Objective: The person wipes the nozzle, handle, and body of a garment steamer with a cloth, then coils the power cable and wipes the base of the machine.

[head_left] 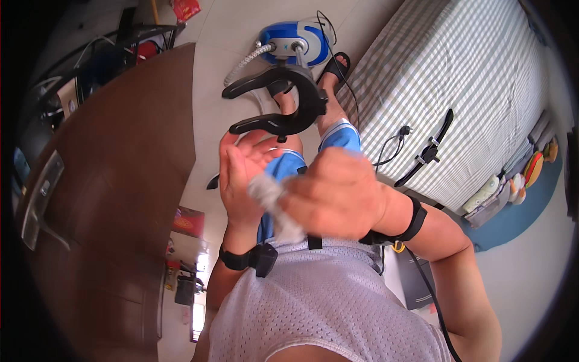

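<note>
My right hand [341,196], blurred by motion, is closed in a fist in front of my waist. From it hangs a crumpled whitish-grey cloth [265,192], bunched at its far end. Left of the cloth, my left hand [240,172] turns its palm up, fingers apart and slightly bent, holding nothing that I can see. Just beyond its fingertips is the lower prong of a black C-shaped bracket [307,99]. That bracket tops a metal pole rising from a blue and white steamer base [295,42] on the floor, with a ribbed pale hose [243,65] on its left.
A brown door [120,181] with a metal handle stands at the left. On the right, a bed with a checked cover [422,78] carries a black strap [429,151] and a plug [405,130] on a black cord. Folded clothes [488,199] lie at its far right edge.
</note>
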Demonstrator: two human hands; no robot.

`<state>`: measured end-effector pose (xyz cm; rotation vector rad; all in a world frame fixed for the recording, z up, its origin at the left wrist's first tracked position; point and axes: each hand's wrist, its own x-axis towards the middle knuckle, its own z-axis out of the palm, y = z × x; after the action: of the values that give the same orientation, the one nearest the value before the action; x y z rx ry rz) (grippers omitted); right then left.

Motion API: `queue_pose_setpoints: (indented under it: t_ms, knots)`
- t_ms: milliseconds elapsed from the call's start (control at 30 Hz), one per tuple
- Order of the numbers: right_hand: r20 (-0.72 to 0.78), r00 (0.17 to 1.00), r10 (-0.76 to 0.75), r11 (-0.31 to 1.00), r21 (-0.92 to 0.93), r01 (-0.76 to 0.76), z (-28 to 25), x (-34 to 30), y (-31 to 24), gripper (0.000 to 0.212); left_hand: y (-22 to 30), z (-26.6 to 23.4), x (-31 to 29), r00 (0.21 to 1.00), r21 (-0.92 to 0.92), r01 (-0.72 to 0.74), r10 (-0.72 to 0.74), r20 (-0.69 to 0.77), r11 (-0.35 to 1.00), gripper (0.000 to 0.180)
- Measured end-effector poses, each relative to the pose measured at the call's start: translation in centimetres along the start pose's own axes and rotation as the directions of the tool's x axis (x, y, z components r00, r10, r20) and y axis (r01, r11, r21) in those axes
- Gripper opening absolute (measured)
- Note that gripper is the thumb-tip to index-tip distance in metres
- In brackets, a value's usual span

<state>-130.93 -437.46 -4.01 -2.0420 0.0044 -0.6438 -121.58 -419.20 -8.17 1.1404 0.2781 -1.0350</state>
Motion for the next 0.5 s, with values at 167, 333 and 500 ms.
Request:
queue_pose_setpoints:
  t_ms: [167,333,500]
  knots:
    - [-0.301,0.751,0.588,0.788,0.005,-0.616,-3.5,-2.8,2.1,0.024,4.6,4.1,0.8,0.814,0.876,-0.455,0.474,0.336,0.161,0.044]
    - [-0.075,0.476,0.876,0.411,0.631,-0.658,-0.9,-2.0,6.0,0.025,4.1,8.5,2.9,0.829,0.809,-0.401,0.206,0.520,-0.430,0.052]
    - [-0.172,0.686,0.707,0.698,0.323,-0.639,0.1,-0.7,7.2,0.022,2.4,9.3,4.0,0.859,0.823,-0.368,0.181,0.479,-0.432,0.045]
